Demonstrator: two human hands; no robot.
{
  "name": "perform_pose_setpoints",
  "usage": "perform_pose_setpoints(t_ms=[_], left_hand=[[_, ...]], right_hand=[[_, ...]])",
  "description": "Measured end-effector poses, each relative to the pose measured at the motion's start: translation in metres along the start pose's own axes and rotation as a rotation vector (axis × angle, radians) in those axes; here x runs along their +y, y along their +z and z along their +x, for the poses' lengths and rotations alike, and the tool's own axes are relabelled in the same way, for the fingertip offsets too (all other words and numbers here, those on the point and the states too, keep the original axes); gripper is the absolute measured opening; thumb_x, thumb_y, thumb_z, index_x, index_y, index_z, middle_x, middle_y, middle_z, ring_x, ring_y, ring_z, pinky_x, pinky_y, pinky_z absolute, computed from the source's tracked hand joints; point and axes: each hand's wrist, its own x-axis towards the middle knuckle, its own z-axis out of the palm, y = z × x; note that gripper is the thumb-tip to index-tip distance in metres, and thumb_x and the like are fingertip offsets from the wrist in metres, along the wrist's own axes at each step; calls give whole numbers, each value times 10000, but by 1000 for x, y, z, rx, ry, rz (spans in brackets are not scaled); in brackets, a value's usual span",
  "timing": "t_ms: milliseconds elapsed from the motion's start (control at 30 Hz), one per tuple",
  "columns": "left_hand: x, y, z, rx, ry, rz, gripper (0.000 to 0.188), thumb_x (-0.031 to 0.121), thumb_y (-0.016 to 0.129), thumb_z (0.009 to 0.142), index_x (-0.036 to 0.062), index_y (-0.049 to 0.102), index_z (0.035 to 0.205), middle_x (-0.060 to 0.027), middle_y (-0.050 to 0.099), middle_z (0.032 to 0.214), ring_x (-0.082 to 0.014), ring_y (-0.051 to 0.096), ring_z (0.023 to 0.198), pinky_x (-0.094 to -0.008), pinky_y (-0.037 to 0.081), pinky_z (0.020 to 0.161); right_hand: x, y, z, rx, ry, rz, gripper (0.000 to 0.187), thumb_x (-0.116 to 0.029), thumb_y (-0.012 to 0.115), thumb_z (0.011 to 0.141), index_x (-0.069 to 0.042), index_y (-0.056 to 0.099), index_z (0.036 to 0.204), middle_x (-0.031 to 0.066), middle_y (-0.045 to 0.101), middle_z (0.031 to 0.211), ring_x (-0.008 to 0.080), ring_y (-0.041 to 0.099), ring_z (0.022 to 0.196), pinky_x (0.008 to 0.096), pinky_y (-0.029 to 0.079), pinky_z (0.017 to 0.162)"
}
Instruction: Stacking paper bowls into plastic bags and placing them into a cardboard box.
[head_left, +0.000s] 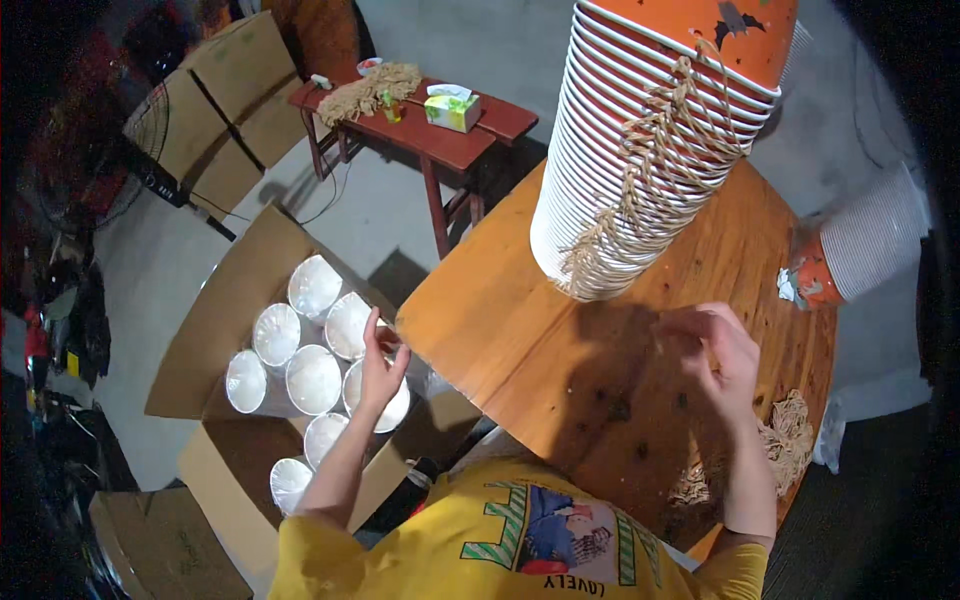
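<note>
My left hand (382,368) is held over an open cardboard box (215,320), beside the table's corner, its thumb and fingers apart and nothing in it. Inside the box stand several stacks of white cups or buckets (313,380), seen from their round ends. My right hand (718,350) hovers above the wooden table (510,340), fingers bent to the left and thumb apart, with nothing visible in its grasp. Just beyond it rises a tall, leaning stack of orange paper buckets (650,170) with white rims. Twisted paper-cord handles (640,190) hang down the stack's near side.
Bundles of cord (787,440) lie at the table's right edge. Another wrapped bucket stack (870,245) is beyond that edge. A red bench (440,135) at the back bears a tissue box (452,108) and a heap of cord (370,92). Closed cartons (235,90) stand at far left.
</note>
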Motion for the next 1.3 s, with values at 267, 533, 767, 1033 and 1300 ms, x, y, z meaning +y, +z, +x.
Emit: perform_pose_setpoints(t_ms=[267, 533, 767, 1033, 1300], left_hand=[[-41, 11, -13, -98, 3, 275, 402, 25, 579, 799, 1, 401, 1159, -223, 469, 1122, -363, 501, 971, -400, 432, 843], [-47, 17, -35, -267, 165, 296, 193, 191, 569, 856, 25, 580, 953, -235, 540, 1028, -370, 528, 974, -484, 409, 831], [201, -111, 43, 276, 238, 459, 232, 133, 551, 882, -4, 465, 716, -154, 477, 551, -225, 439, 458, -367, 345, 444], [389, -89, 152, -37, 556, -13, 254, 158, 579, 892, 18, 462, 714, -19, 483, 588, -56, 416, 521, -253, 344, 442], [427, -111, 234, 146, 682, 455, 414, 325, 674, 812, 15, 465, 990, -144, 572, 733, -160, 551, 646, -345, 424, 570]], right_hand=[[2, 30, 3, -23, -96, 16, 315, -29, 674, 694, -11, 634, 1006, 123, 646, 939, 306, 616, 849, 349, 501, 763], [-48, 42, 32, -419, 308, 322, 189, -75, 562, 847, -111, 661, 1004, 74, 655, 863, 214, 621, 794, 324, 504, 696], [-102, 76, 75, -428, 9, 789, 511, -260, 567, 898, -68, 352, 1320, 56, 635, 952, 139, 616, 764, 282, 509, 660], [-139, 29, 203, -202, 134, 944, 318, 1, 437, 772, 74, 533, 1066, 208, 645, 840, 314, 666, 670, 427, 559, 576], [-119, -141, 311, -281, 341, 1262, 191, -19, 443, 900, 99, 456, 1050, 231, 577, 1061, 262, 679, 830, 176, 560, 485]])
